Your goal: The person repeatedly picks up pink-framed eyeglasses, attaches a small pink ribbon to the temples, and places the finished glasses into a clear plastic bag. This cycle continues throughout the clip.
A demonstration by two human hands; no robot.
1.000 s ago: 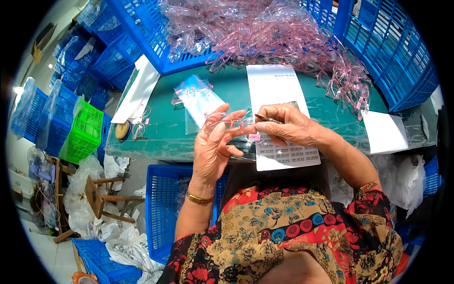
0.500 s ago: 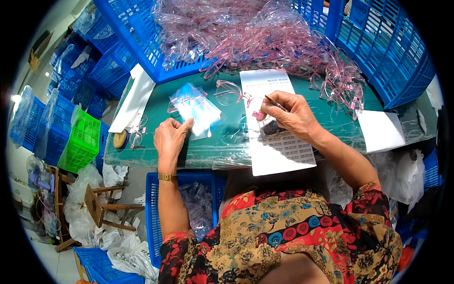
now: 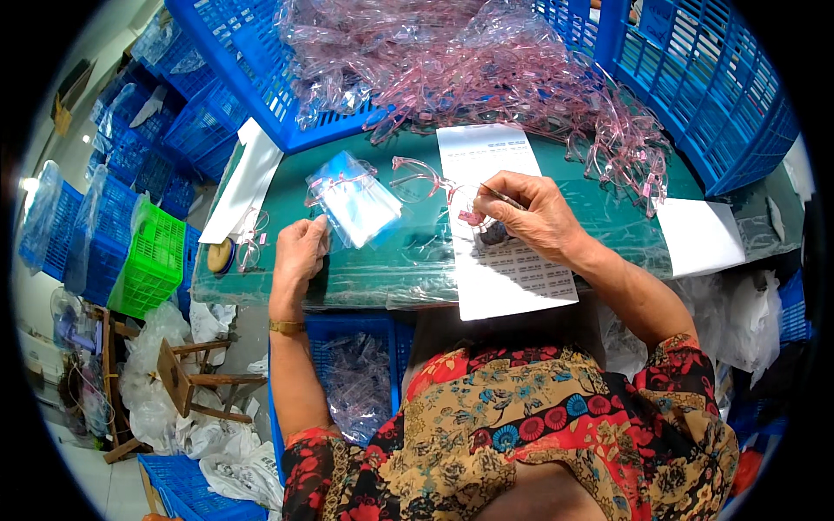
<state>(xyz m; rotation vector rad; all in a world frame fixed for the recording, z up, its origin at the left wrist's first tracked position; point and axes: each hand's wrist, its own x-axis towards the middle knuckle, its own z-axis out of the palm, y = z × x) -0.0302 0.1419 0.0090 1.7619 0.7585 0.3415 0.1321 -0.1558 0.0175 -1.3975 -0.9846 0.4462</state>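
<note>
Holding pink see-through eyeglasses (image 3: 449,185) and a thin dark tool (image 3: 506,199) in the right hand (image 3: 536,217), above the white sticker sheet (image 3: 512,291). Holding the left hand (image 3: 301,249) half curled close by the clear plastic bags (image 3: 365,208); cannot tell if pinching one. Likely at the bag-getting step; next, seems to need a good pinch.

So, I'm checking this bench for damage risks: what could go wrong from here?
The pink glasses in the right hand stick out to one side of it, so they might slip or bend. The white sheet overhangs the near edge of the table and could be brushed askew. At the far side, the pile of pink frames looks tangled, so pulling one out may drag others along.
</note>
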